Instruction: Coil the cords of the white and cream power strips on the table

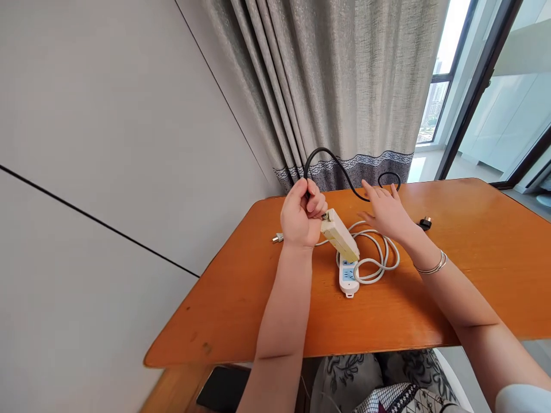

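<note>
The left hand (301, 215) is fisted around a black cord (331, 160), lifting a cream strip (340, 234) tilted above the table (473, 275). A white strip (348, 276) lies below it, its cord (379, 252) coiled alongside. The right hand (387, 212) hovers, fingers spread.

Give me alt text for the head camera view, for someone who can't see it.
A person's left hand grips a black cable where it joins a cream power strip, lifted off an orange wooden table. The open right hand hovers over a white power strip with its coiled white cord. Grey curtains hang behind.
</note>
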A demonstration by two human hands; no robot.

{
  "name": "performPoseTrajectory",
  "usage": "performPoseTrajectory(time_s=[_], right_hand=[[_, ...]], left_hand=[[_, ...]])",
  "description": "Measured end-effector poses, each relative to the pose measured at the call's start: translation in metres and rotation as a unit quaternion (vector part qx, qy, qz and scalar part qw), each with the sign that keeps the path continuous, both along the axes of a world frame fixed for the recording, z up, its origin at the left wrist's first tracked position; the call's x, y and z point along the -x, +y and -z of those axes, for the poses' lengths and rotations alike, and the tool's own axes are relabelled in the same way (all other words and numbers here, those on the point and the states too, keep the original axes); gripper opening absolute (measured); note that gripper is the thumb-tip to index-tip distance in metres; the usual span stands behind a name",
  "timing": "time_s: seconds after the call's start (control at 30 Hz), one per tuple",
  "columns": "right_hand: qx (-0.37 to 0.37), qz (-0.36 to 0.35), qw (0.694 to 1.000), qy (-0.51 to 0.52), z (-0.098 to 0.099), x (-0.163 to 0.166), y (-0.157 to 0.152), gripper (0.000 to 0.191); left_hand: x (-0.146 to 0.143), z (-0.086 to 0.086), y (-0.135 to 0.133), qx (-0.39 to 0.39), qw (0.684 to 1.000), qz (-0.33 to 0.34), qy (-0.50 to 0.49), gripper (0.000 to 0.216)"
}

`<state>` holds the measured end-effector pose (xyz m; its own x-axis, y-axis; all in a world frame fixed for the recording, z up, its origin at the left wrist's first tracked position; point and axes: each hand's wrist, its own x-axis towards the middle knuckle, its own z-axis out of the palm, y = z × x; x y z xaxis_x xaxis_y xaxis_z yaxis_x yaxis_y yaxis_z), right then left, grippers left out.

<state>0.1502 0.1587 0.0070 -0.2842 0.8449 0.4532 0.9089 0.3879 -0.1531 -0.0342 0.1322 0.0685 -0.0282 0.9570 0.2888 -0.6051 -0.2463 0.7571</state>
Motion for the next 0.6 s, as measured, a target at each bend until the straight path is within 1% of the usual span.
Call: performPoseTrajectory(time_s=[0.07, 0.13, 0.2, 0.33, 0.4, 0.5, 0.6], right_hand=[[0.022, -0.001, 0.999, -0.038, 0.004, -0.001, 0.005, 0.049], [0.028, -0.027, 0.998, -0.054, 0.005, -0.003, 0.005, 0.043], [0.003, -0.047, 0.997, -0.054, 0.005, -0.002, -0.001, 0.040], [-0.072, -0.101, 0.991, -0.055, 0.000, 0.005, -0.021, 0.028], [-0.118, -0.140, 0.982, -0.049, -0.003, 0.008, -0.032, 0.028], [-0.183, -0.197, 0.962, -0.043, -0.008, 0.012, -0.046, 0.034], [-0.214, -0.238, 0.946, -0.042, -0.009, 0.014, -0.054, 0.039]], left_hand=[[0.003, 0.003, 0.000, -0.002, 1.000, 0.006, 0.011, 0.045], [0.006, 0.006, 0.000, -0.007, 1.000, 0.004, 0.018, 0.045], [0.008, 0.007, 0.001, -0.014, 1.000, -0.006, 0.020, 0.044], [0.005, 0.012, 0.004, -0.035, 0.998, -0.033, 0.028, 0.040], [0.001, 0.016, 0.006, -0.058, 0.997, -0.039, 0.044, 0.039], [-0.004, 0.022, 0.007, -0.077, 0.993, -0.036, 0.080, 0.039], [-0.009, 0.027, 0.003, -0.086, 0.989, -0.015, 0.121, 0.042]])
